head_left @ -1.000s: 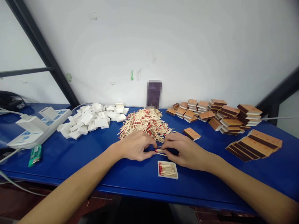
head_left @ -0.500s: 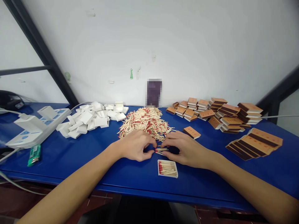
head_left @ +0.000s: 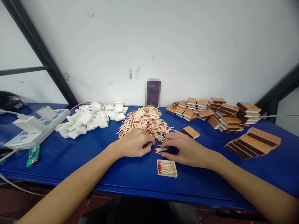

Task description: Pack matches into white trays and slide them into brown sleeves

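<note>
In the middle of the blue table, my right hand [head_left: 184,147] curls its thumb and fingers round the stick ends of a few red-headed matches [head_left: 160,150]. My left hand [head_left: 136,143] is just left of their heads, thumb and forefinger pinched together; anything between the tips is too small to make out. Just in front of the hands lies a white matchbox tray [head_left: 167,176], holding a layer of matches with their red heads to the left. Behind both hands rises a large loose heap of matches [head_left: 147,121].
White empty trays [head_left: 86,118] are piled at the left, beside a power strip [head_left: 51,124] and a green packet [head_left: 33,155]. Stacked orange-brown matchboxes [head_left: 230,119] fill the right back. One single matchbox [head_left: 191,132] lies behind my right hand, and overlapping box sleeves [head_left: 254,141] lie far right.
My left hand has drawn slightly left from the matches, and its thumb and forefinger have closed together. My right hand stays at the matches, nearly unmoved.
</note>
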A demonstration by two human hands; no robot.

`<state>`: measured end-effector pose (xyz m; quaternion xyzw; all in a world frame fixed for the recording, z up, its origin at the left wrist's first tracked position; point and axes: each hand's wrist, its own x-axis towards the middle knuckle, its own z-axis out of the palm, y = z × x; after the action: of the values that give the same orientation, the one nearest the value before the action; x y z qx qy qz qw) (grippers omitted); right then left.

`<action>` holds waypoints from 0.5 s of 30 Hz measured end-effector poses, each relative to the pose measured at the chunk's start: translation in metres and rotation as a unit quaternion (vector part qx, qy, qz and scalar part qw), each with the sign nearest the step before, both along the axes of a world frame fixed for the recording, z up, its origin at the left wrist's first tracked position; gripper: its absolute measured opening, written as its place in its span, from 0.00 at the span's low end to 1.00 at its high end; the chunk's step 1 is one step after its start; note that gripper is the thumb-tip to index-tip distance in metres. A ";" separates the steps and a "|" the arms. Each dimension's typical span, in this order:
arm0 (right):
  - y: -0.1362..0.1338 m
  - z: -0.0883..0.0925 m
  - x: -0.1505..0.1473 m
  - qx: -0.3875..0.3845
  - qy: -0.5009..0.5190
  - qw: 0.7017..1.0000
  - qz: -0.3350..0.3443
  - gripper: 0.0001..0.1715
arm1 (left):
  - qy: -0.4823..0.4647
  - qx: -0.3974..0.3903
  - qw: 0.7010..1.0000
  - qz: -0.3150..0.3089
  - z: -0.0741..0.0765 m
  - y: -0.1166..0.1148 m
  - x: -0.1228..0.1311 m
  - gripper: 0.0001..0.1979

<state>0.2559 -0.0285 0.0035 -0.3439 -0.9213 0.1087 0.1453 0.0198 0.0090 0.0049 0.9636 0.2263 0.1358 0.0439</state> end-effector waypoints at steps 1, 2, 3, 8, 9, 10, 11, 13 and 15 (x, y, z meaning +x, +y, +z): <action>0.000 0.000 0.000 -0.001 -0.002 1.000 -0.001 0.11 | 0.000 0.000 1.000 0.000 0.000 0.000 0.000 0.11; 0.000 0.000 0.000 -0.001 -0.003 1.000 -0.001 0.11 | 0.001 0.000 1.000 0.000 0.000 0.000 0.000 0.11; 0.001 -0.001 0.000 -0.002 -0.003 1.000 -0.001 0.11 | 0.003 0.001 1.000 0.000 0.000 0.000 0.000 0.10; 0.000 -0.001 0.001 -0.010 0.007 1.000 0.007 0.09 | 0.006 0.000 1.000 0.001 0.000 0.000 0.000 0.10; 0.000 -0.001 0.001 -0.012 0.011 1.000 0.008 0.08 | 0.005 0.000 1.000 0.002 0.000 0.000 0.000 0.10; -0.001 -0.001 0.001 -0.013 0.015 1.000 0.010 0.08 | 0.004 0.000 1.000 0.003 0.000 0.000 0.000 0.09; -0.001 -0.001 0.000 -0.014 0.018 1.000 0.011 0.07 | 0.004 0.000 1.000 0.003 0.000 0.000 0.000 0.09; -0.001 -0.001 0.000 -0.015 0.021 1.000 0.011 0.07 | 0.003 0.000 1.000 0.002 0.000 0.000 -0.001 0.09; -0.001 -0.001 -0.001 -0.018 0.020 1.000 0.009 0.07 | 0.004 -0.001 1.000 -0.001 0.000 0.000 0.000 0.10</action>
<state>0.2551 -0.0292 0.0029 -0.3354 -0.9194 0.1331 0.1567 0.0195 0.0092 0.0048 0.9642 0.2257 0.1319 0.0443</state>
